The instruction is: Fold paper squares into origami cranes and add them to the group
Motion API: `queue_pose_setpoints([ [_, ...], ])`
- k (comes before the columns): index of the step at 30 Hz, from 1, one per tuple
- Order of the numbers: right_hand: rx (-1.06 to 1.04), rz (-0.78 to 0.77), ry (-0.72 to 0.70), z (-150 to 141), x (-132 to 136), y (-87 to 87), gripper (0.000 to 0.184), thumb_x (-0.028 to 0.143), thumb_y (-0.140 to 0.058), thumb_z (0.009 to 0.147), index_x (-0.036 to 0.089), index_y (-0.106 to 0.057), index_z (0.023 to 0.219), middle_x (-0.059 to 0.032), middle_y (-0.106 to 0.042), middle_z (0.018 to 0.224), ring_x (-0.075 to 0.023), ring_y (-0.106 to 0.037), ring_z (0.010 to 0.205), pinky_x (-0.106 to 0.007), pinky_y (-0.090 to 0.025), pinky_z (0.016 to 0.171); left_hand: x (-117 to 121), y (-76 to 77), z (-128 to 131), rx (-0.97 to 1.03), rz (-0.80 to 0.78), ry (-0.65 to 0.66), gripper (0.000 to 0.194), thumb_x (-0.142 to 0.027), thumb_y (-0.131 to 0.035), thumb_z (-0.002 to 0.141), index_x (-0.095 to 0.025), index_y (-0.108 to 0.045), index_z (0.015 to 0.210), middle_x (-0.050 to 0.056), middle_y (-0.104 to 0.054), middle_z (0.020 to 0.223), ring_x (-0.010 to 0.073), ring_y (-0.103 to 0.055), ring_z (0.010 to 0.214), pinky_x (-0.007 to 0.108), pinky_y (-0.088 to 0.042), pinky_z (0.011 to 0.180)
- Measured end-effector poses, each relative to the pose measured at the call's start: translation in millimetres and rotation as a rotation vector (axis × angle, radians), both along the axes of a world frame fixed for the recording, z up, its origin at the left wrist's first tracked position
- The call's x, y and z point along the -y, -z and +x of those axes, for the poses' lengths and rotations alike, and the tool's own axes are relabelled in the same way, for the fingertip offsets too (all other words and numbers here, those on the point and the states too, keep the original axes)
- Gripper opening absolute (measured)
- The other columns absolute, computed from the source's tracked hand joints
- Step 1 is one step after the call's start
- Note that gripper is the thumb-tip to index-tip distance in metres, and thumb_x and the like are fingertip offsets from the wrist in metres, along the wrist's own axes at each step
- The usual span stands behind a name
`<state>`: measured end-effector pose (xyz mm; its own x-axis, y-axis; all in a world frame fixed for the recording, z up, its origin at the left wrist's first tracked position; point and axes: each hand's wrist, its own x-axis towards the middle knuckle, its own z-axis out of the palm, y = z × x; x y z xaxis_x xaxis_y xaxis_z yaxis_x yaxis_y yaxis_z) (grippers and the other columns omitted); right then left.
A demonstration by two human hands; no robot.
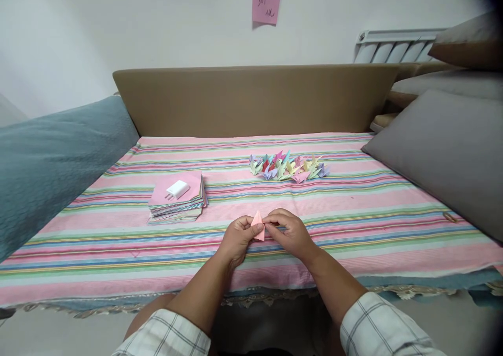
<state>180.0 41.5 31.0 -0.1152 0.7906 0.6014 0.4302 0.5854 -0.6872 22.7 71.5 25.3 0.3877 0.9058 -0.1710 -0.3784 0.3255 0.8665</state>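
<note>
A small piece of folded pink paper (pixel 257 220), narrow and pointed at its upper end, is held just above the striped cloth near its front edge. My left hand (pixel 239 236) is closed on it, with the thumb flat across its lower part. From the other side my right hand (pixel 290 231) pinches the paper's right edge between thumb and fingertips. Beyond the hands lies a cluster of folded paper cranes (pixel 288 167) in many colours. To the left sits a stack of square paper sheets (pixel 178 212), with a white charger plug (pixel 177 189) lying on top.
The striped cloth (pixel 98 230) covers the seat, backed by a brown board (pixel 255 102). A blue-grey cushion (pixel 58 157) leans at the left; grey pillows (pixel 440 152) pile up at the right. A pink note (pixel 266 2) hangs on the wall near a white radiator (pixel 396 47).
</note>
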Motion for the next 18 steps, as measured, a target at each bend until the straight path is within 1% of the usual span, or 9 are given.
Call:
queue_pose_setpoints([
  [5,-0.096,-0.074,-0.007,-1.8,-0.1,-1.5,0.006,0.023,-0.058,0.082,0.021,-0.064,0.082,-0.0039,-0.061,0.08,-0.0147,-0.059,0.073,-0.027,-0.049,0.065,0.2,-1.9,0.4,0.014,-0.015,0.006,0.035,-0.029,-0.086,0.049,-0.012,-0.058,0.061,-0.003,-0.058,0.055,0.0063,-0.051,0.052,0.019,-0.04,0.055],
  [12,-0.138,-0.128,-0.04,-3.3,1.3,-3.8,0.011,0.026,-0.056,0.082,0.021,-0.066,0.086,-0.0051,-0.061,0.086,-0.0155,-0.059,0.079,-0.028,-0.049,0.068,-0.6,-0.9,-0.1,0.026,0.005,0.002,0.032,-0.029,-0.084,0.052,-0.012,-0.059,0.062,-0.001,-0.062,0.057,0.0076,-0.053,0.053,0.02,-0.041,0.056],
  [15,-0.196,-0.175,-0.016,-3.8,0.9,-1.3,0.01,0.028,-0.059,0.08,0.02,-0.064,0.085,-0.0038,-0.061,0.082,-0.0147,-0.058,0.074,-0.027,-0.048,0.064,-1.0,-1.0,-0.4,0.02,0.024,-0.001,0.03,-0.028,-0.084,0.054,-0.012,-0.06,0.061,0.0,-0.062,0.056,0.0075,-0.053,0.053,0.02,-0.04,0.056],
  [18,-0.275,-0.253,0.002,-5.0,-0.1,2.3,0.013,0.031,-0.063,0.078,0.019,-0.062,0.084,-0.0013,-0.06,0.073,-0.013,-0.055,0.066,-0.026,-0.046,0.061,-0.9,-1.9,-0.6,0.021,0.028,0.009,0.029,-0.029,-0.083,0.054,-0.012,-0.061,0.061,0.0,-0.063,0.057,0.0076,-0.053,0.053,0.02,-0.041,0.057],
])
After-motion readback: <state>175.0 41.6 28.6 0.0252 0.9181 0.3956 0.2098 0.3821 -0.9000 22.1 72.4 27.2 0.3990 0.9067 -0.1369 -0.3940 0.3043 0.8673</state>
